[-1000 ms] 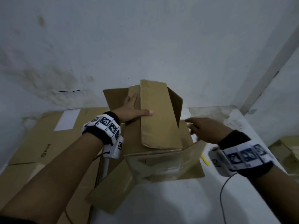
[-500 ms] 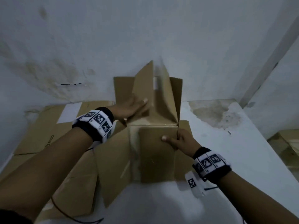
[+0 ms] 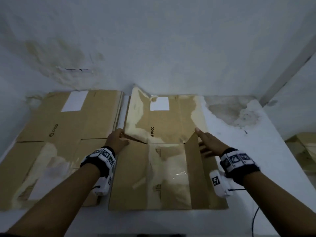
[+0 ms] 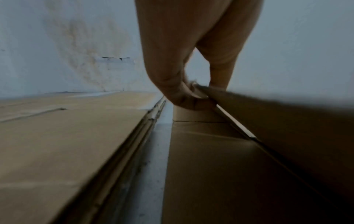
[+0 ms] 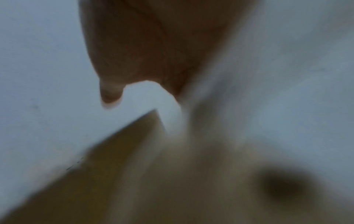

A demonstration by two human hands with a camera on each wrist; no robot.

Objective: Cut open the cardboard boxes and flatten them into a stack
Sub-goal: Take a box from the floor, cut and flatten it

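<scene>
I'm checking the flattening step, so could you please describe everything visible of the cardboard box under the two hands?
The cardboard box is brown, printed PICO, with a white label near the wall. It lies collapsed and nearly flat on the white table, right of the flattened stack. Clear tape shines on its near panel; the right flap stands raised. The left hand pinches its left edge; the right hand is open at the raised flap.

A pale, bluish-white wall (image 3: 171, 40) fills the background, marked with a brownish stain (image 3: 56, 59) at upper left. Below it lies a white table (image 3: 266, 139) with peeling, discoloured patches. The light is dim.
</scene>
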